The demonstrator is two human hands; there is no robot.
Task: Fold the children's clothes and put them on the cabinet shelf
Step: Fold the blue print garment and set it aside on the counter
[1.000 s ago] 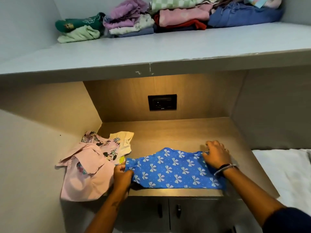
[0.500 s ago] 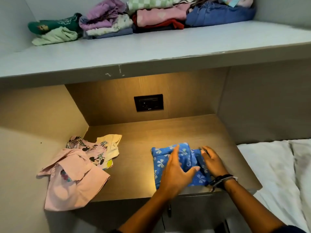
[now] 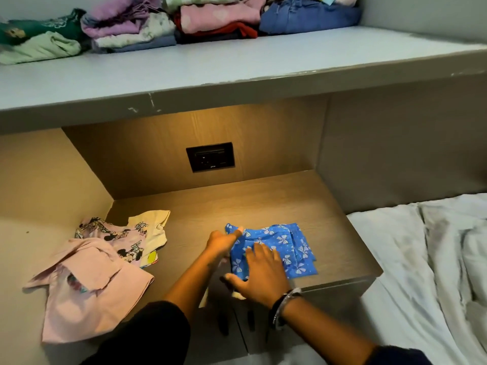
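With the right hand (image 3: 259,272) flat, fingers spread, on the folded blue garment (image 3: 279,248) near the desk (image 3: 276,201) front edge and the left hand (image 3: 221,242) pinching its far corner, a careless lift could spring the loose folds open.

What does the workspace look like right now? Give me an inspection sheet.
Surface: wooden cabinet top, lit from above, bare at the back.
Job's things: blue bow-print garment folded small near the front edge; pink garment and cartoon-print top unfolded at left, overlapping; folded clothes stacked at the back of the grey shelf above.
Clutter: nothing seen.
Hands: left hand at the blue garment's left edge; right hand flat on its front part, bangles on the wrist.
Cables: nothing seen; black socket plate on the back panel.
Surroundings: white bedding at right.
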